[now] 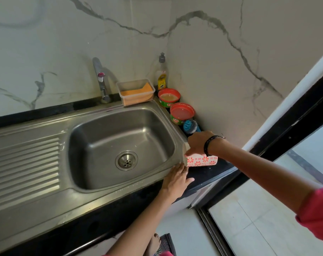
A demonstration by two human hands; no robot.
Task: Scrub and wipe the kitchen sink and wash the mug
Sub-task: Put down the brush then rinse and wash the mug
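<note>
At the right edge of the black stone bench [208, 174], just beside the stainless steel sink [120, 146], the right hand [197, 145] grips a white mug with red flower print [203, 161], tilted on its side. Left hand [175, 179] rests flat, fingers straight, on the sink's front right corner.

The mug [203, 161] is white with orange-red flowers and dashes. The sink [94, 148] is grey steel, the counter [206, 174] black, the wall [212, 52] white with grey veins. Far right, two tubs [181, 112] are red and green; the sponge [138, 93] is orange.
</note>
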